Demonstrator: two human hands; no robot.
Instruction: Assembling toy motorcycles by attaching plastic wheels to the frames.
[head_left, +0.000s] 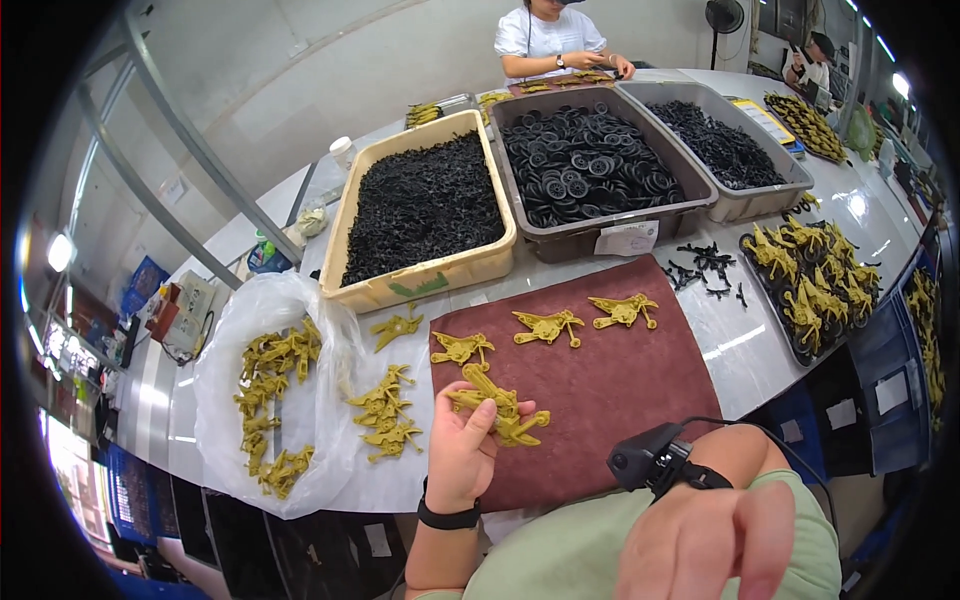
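My left hand [466, 440] is closed around olive-yellow plastic frame parts [512, 424], held over the near left of a maroon mat [600, 420]. More than one part may be in that grip; they overlap. Three similar frame parts lie spaced along the mat's far side: a left one [462, 348], a middle one [548, 326] and a right one [625, 311]. My right hand [705, 545] is raised close to the camera at the lower right, blurred. Its fingers look bent, and whatever is inside them is hidden.
Beyond the mat stand a cream tub [420, 285] of small black parts, a brown tub [610, 222] of black wheels and a grey tub [765, 205]. Left lies a plastic bag [225, 400] of yellow parts; right, a loaded tray [805, 355]. A person [550, 50] works opposite.
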